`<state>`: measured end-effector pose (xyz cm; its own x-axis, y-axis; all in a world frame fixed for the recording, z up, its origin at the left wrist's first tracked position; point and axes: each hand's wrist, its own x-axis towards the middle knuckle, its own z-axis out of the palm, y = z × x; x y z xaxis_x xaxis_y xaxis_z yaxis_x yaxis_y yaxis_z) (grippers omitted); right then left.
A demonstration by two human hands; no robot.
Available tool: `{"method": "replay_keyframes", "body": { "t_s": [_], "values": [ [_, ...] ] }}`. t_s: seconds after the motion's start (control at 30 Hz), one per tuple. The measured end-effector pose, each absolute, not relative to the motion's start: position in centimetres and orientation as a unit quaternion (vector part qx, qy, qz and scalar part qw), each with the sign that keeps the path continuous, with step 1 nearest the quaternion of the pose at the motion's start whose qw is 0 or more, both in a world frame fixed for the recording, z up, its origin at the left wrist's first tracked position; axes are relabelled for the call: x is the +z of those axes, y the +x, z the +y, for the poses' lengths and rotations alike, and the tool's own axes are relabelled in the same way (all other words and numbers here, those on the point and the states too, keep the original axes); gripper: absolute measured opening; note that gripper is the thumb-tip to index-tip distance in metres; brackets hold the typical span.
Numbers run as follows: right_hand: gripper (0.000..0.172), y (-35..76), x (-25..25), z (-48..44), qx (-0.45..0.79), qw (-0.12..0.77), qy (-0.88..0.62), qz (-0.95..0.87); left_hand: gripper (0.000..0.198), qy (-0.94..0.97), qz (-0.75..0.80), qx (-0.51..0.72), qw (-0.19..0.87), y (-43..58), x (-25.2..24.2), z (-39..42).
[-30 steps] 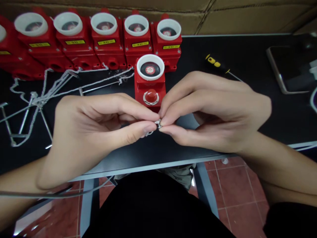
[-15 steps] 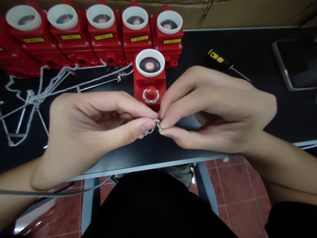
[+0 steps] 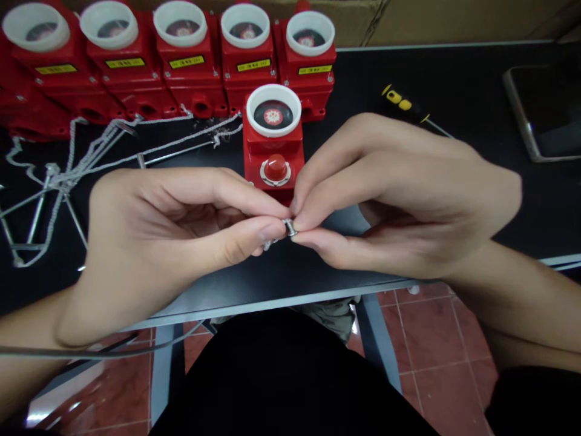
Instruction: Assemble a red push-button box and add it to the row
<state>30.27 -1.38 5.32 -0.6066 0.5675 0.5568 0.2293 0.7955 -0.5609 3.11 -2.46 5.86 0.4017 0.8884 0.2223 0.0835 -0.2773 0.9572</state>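
Gripping a Small Metal Piece (image 3: 291,228) Above the Table (image 3: 281,275)

Pinching the small metal piece between the thumb and fingers of the right hand (image 3: 403,194). Closing the thumb and forefinger of the left hand (image 3: 154,233) on a bit of pale cord (image 3: 267,245). Touching or nearly touching the metal piece with the left fingertips, too close to tell apart. Holding both hands near the front edge of the table, just in front of a single red box (image 3: 272,149) with a red knob (image 3: 275,168). Facing a row of red boxes (image 3: 190,82) farther back, bearing yellow labels (image 3: 253,65). Having metal rods (image 3: 38,211) and tangled cords (image 3: 63,177) lying to the left, a screwdriver (image 3: 403,105) lying beyond the right hand, and a dark phone-like device (image 3: 556,115) lying at far right.
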Motion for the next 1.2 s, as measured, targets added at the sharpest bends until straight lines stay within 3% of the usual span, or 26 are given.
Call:
{"method": "replay_keyframes", "body": {
  "t_s": [0.3, 0.5, 0.67, 0.93, 1.0, 1.2],
  "values": [
    [0.009, 30.0, 4.9, -2.3, 0.234, 0.386, -0.264, -0.852, 0.016, 0.680, 0.345, 0.414, 0.496, 3.2, 5.6, -2.4],
    [0.016, 29.8, 4.8, -2.4, 0.232, 0.406, -0.269, -0.842, 0.020, 0.678, 0.312, 0.436, 0.503, 3.3, 5.2, -2.1],
    [0.018, 29.9, 5.0, -2.6, 0.267, 0.378, -0.271, -0.844, 0.022, 0.673, 0.313, 0.431, 0.514, 3.4, 5.4, -2.6],
    [0.020, 30.3, 6.0, -1.6, 0.205, 0.342, -0.247, -0.883, 0.015, 0.706, 0.406, 0.385, 0.435, 3.1, 6.1, -3.5],
    [0.019, 30.3, 6.6, -1.6, 0.215, 0.297, -0.240, -0.899, 0.015, 0.712, 0.404, 0.378, 0.432, 3.2, 6.5, -3.5],
    [0.018, 31.5, 7.0, -1.0, 0.172, 0.278, -0.236, -0.915, 0.013, 0.707, 0.401, 0.369, 0.450, 3.5, 7.0, -3.7]
  ]
}}
